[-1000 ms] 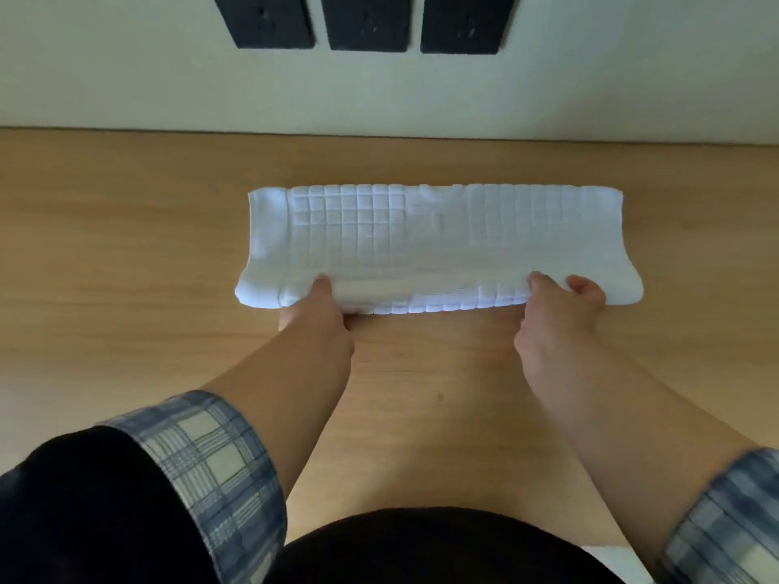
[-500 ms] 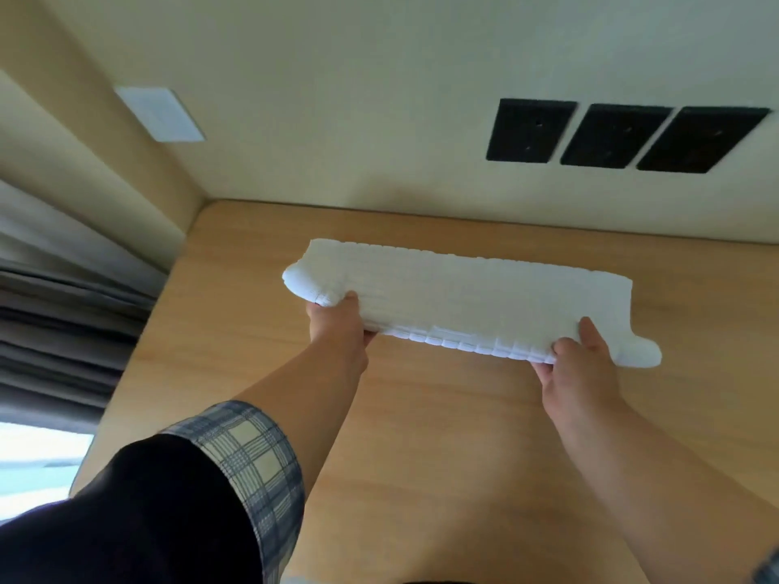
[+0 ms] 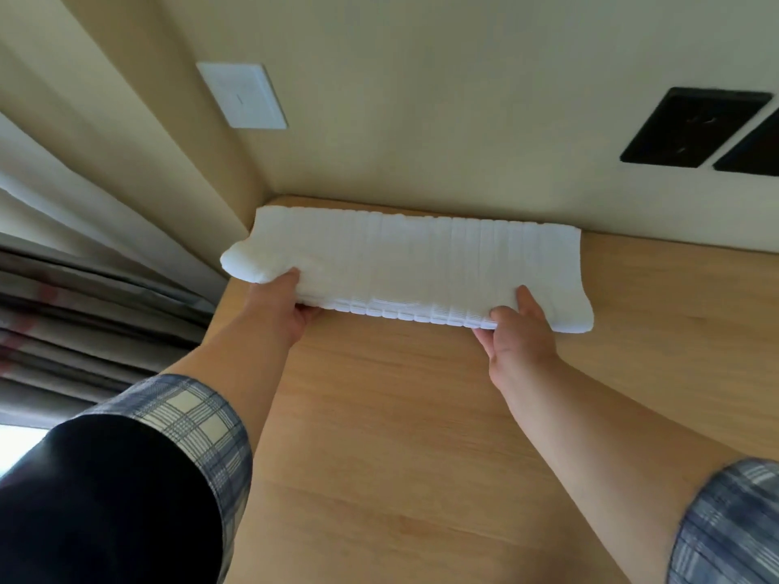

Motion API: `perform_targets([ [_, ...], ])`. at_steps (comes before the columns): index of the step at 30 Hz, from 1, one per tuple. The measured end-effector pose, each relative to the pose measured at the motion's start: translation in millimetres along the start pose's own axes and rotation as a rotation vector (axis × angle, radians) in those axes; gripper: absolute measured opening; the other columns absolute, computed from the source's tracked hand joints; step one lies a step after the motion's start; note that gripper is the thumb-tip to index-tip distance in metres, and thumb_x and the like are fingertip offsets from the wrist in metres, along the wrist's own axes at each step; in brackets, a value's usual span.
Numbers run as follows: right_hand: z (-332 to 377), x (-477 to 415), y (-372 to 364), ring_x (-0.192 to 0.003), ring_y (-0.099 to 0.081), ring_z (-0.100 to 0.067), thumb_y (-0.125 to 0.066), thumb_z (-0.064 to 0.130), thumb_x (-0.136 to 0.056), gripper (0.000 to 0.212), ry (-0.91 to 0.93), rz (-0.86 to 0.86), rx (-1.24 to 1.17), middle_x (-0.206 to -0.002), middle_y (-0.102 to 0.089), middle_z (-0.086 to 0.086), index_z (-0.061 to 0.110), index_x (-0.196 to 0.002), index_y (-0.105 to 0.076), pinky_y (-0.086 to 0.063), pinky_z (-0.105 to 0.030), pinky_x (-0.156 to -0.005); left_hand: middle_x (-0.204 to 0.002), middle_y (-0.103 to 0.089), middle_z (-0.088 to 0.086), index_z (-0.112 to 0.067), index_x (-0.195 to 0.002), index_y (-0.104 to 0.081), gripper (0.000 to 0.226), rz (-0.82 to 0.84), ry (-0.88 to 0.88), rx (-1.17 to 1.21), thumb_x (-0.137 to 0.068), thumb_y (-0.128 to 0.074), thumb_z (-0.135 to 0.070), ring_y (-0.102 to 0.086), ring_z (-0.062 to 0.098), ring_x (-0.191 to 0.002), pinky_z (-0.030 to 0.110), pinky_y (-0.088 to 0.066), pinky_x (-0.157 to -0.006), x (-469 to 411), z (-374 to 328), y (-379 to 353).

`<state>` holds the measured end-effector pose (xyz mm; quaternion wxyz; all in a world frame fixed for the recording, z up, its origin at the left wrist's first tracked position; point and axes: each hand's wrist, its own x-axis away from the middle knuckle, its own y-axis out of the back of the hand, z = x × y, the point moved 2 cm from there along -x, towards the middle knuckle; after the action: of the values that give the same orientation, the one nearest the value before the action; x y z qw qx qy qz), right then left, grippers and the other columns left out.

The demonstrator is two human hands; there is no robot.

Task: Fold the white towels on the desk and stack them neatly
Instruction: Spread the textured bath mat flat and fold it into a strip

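**Left hand (image 3: 281, 307) and right hand (image 3: 522, 337) clamped on a folded towel at the back of the desk**

The hands are held well apart, each gripping the near long edge of the white towel (image 3: 421, 263). The left hand's thumb is laid on top of the cloth near the left end, with the fingers tucked underneath. The right hand is pinched on the edge near the right end, thumb uppermost. The towel is folded into a long, ribbed band, and several layers are shown along its near edge. It is stretched crosswise over the far part of the desk (image 3: 421, 436), close to the wall (image 3: 421, 99). Its left end is bulged into a rounded lump past the desk's left edge. Whether the band is resting on the wood or is lifted just clear of it cannot be told.

The desk is surfaced in pale wood grain and is fitted into a corner of cream-coloured walls. A white switch plate (image 3: 242, 96) is mounted on the wall at upper left. Two black plates (image 3: 695, 126) are set side by side at upper right, the second being cut off by the frame. Pleated curtains (image 3: 84, 314) in grey and white are hung to the left of the desk, and a bright patch of window (image 3: 17, 444) is seen below them. Both forearms are bared below rolled plaid sleeves (image 3: 185, 415), with a dark garment over the left one.
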<state>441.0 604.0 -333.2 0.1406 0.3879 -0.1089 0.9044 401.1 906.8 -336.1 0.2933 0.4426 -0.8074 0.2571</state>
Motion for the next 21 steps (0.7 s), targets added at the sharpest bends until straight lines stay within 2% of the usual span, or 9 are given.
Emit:
perform_targets([
  [3, -1, -1, 1, -0.082, -0.071, -0.013, -0.059, 0.014, -0.095, 0.054, 0.049, -0.051, 0.24, -0.11, -0.059, 0.017, 0.053, -0.132, -0.052, -0.054, -0.017, -0.057, -0.111, -0.066, 0.008, -0.021, -0.11, -0.056, 0.023, 0.021, 0.055, -0.06, -0.092, -0.068, -0.013, -0.068, 0.028, -0.09, 0.04, -0.058, -0.055, -11, 3, 4],
  [5, -1, -2, 6, -0.075, -0.065, -0.012, -0.061, 0.024, -0.093, 0.06, 0.095, -0.071, 0.413, -0.092, -0.06, 0.009, 0.051, -0.144, -0.041, -0.06, -0.028, -0.063, -0.112, -0.066, 0.007, -0.022, -0.107, -0.056, 0.023, 0.013, 0.049, -0.073, -0.09, -0.071, -0.016, -0.068, 0.028, -0.092, 0.04, -0.059, -0.057, -16, 6, 8],
  [7, -1, -1, 10, -0.075, -0.063, -0.015, -0.06, 0.033, -0.093, 0.065, 0.104, -0.05, 0.599, -0.092, -0.057, 0.009, 0.052, -0.148, -0.031, -0.062, -0.041, -0.076, -0.114, -0.065, 0.006, -0.025, -0.109, -0.056, 0.031, -0.003, 0.039, -0.07, -0.086, -0.075, -0.02, -0.068, 0.029, -0.094, 0.04, -0.06, -0.061, -18, 9, 11],
  [9, 0, 4, 10, -0.08, -0.065, -0.019, -0.058, 0.038, -0.094, 0.069, 0.08, -0.009, 0.736, -0.1, -0.058, 0.005, 0.054, -0.15, -0.021, -0.061, -0.042, -0.078, -0.117, -0.062, 0.003, -0.025, -0.124, -0.051, 0.056, -0.081, -0.023, -0.107, -0.077, -0.082, -0.029, -0.066, 0.028, -0.097, 0.041, -0.061, -0.065, -15, 11, 14],
  [11, 4, 10, 10, -0.085, -0.066, -0.022, -0.056, 0.038, -0.094, 0.072, 0.049, 0.039, 0.84, -0.103, -0.061, 0.001, 0.054, -0.151, -0.014, -0.061, -0.037, -0.071, -0.127, -0.053, -0.003, -0.032, -0.144, -0.03, 0.092, -0.222, -0.201, -0.256, -0.069, -0.083, -0.039, -0.061, 0.024, -0.106, 0.043, -0.057, -0.083, -7, 13, 17],
  [13, 10, 16, 16, -0.087, -0.067, -0.023, -0.056, 0.033, -0.095, 0.074, 0.03, 0.097, 0.886, -0.109, -0.062, 0.001, 0.049, -0.152, -0.013, -0.056, -0.032, -0.064, -0.145, -0.04, -0.002, -0.045, -0.15, -0.006, 0.109, -0.289, -0.358, -0.384, -0.071, -0.082, -0.038, -0.051, 0.026, -0.121, 0.043, -0.048, -0.097, 8, 15, 16],
  [15, 15, 22, 28, -0.088, -0.066, -0.023, -0.057, 0.028, -0.094, 0.072, 0.019, 0.132, 0.896, -0.113, -0.058, 0.0, 0.044, -0.152, -0.018, -0.054, -0.032, -0.064, -0.156, -0.024, 0.004, -0.047, -0.151, -0.004, 0.106, -0.355, -0.377, -0.591, -0.078, -0.079, -0.037, -0.04, 0.032, -0.132, 0.05, -0.042, -0.102, 21, 22, 18],
  [17, 20, 32, 38, -0.092, -0.067, -0.024, -0.056, 0.027, -0.094, 0.072, -0.008, 0.149, 0.921, -0.114, -0.057, -0.001, 0.044, -0.152, -0.016, -0.055, -0.034, -0.068, -0.16, -0.01, 0.007, -0.043, -0.151, -0.018, 0.083, -0.354, -0.34, -0.962, -0.086, -0.07, -0.042, -0.027, 0.037, -0.139, 0.054, -0.034, -0.107, 28, 25, 24],
  [21, 28, 56, 59, -0.08, -0.065, -0.016, -0.053, 0.026, -0.094, 0.076, -0.088, 0.09, 0.846, -0.104, -0.064, 0.001, 0.042, -0.156, -0.012, -0.056, -0.03, -0.068, -0.163, -0.005, 0.012, -0.03, -0.155, -0.02, 0.069, -0.234, -0.286, -1.358, -0.096, -0.053, -0.047, -0.011, 0.035, -0.147, 0.052, -0.021, -0.116, 48, 20, 31],
])
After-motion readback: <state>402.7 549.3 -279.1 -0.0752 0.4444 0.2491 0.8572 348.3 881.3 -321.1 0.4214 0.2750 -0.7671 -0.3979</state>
